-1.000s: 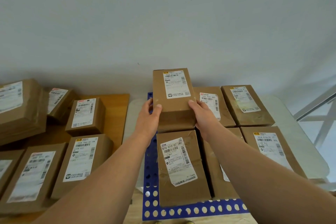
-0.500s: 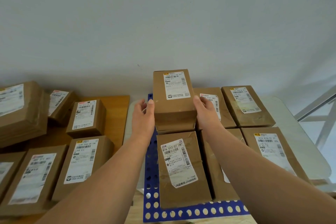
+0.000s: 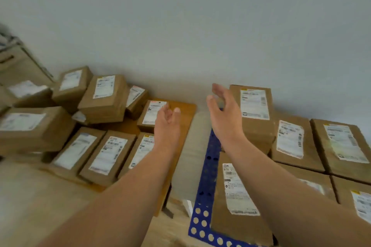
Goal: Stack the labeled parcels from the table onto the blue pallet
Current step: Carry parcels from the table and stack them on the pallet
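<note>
Both hands empty, fingers loosely spread. Left hand [image 3: 167,124] hangs over the right end of the wooden table [image 3: 184,115], in front of a small parcel [image 3: 153,113]. Right hand [image 3: 224,115] is raised, palm facing left, just beside the top parcel [image 3: 254,106], not touching it as far as the view shows. Top parcel sits label up on the second layer at the far left corner of the blue pallet [image 3: 202,202]. More parcels lie flat on the pallet: one near left [image 3: 236,192], two further right [image 3: 291,140] [image 3: 341,142]. Table parcels [image 3: 104,94] are piled loosely at left, labels up. Frame is motion-blurred; label text unreadable.
</note>
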Action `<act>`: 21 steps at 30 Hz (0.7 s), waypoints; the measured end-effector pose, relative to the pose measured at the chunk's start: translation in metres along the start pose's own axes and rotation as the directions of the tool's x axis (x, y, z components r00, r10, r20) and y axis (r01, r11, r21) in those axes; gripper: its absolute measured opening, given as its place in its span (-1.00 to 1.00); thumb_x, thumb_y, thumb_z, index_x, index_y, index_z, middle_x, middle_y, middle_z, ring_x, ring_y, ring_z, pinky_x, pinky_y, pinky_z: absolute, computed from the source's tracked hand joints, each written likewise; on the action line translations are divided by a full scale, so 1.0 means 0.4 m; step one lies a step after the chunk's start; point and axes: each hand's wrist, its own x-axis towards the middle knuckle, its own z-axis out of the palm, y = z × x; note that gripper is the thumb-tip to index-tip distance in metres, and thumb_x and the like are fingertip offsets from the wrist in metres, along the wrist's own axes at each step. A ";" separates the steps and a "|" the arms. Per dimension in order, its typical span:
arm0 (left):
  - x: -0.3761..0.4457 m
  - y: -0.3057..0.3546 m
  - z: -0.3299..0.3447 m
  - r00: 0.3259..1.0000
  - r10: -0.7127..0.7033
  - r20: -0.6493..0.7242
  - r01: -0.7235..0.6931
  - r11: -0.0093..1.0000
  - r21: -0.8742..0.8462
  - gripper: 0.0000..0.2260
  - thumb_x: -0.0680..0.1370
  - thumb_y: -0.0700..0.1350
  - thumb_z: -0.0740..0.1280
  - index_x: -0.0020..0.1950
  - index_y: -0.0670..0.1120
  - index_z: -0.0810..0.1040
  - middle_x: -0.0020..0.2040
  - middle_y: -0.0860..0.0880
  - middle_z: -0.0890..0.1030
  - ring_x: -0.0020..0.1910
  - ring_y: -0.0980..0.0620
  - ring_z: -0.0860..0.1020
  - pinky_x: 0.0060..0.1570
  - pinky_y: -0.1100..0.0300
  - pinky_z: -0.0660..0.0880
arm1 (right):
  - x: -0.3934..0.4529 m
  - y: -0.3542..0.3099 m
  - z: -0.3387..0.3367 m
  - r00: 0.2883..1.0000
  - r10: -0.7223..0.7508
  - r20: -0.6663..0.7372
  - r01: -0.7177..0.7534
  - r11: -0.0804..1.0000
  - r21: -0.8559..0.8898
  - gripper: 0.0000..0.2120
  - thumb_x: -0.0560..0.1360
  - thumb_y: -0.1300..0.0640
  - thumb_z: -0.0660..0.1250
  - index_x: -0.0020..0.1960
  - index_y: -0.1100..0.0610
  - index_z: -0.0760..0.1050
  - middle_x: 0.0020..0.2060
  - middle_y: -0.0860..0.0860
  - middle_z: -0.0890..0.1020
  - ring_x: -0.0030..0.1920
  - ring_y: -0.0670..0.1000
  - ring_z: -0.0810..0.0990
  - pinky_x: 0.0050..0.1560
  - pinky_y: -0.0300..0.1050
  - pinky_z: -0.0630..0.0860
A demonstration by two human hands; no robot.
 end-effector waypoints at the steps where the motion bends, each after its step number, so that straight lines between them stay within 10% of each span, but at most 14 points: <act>1: 0.005 -0.004 -0.047 0.999 -0.006 -0.048 0.006 1.000 0.008 -0.54 0.64 0.11 0.18 0.52 0.08 0.21 0.38 0.09 0.40 0.35 0.04 0.38 0.21 0.14 0.34 | -0.008 -0.009 0.045 0.998 0.003 0.057 -0.004 1.000 0.021 -0.62 0.62 0.03 0.23 0.43 -0.02 0.39 0.30 -0.18 0.50 0.33 -0.18 0.42 0.36 -0.19 0.33; 10: 0.113 -0.102 -0.452 0.873 -0.118 -0.473 0.115 0.993 -0.036 -0.53 0.62 0.08 0.22 0.51 0.08 0.22 0.39 0.06 0.43 0.29 0.03 0.46 0.25 0.06 0.41 | -0.079 -0.115 0.430 0.910 -0.041 0.412 0.042 0.999 0.007 -0.63 0.62 0.00 0.23 0.42 -0.04 0.37 0.30 -0.18 0.50 0.30 -0.17 0.44 0.20 -0.28 0.33; 21: 0.386 -0.303 -0.940 0.711 -0.377 -0.594 0.274 0.926 -0.259 -0.40 0.57 -0.02 0.33 0.54 0.03 0.14 0.47 -0.04 0.26 0.34 -0.11 0.40 0.28 -0.09 0.43 | -0.154 -0.148 1.025 0.740 0.156 0.654 -0.099 0.987 -0.123 -0.42 0.54 -0.07 0.34 0.50 -0.09 0.21 0.45 -0.07 0.35 0.42 -0.02 0.34 0.36 0.01 0.35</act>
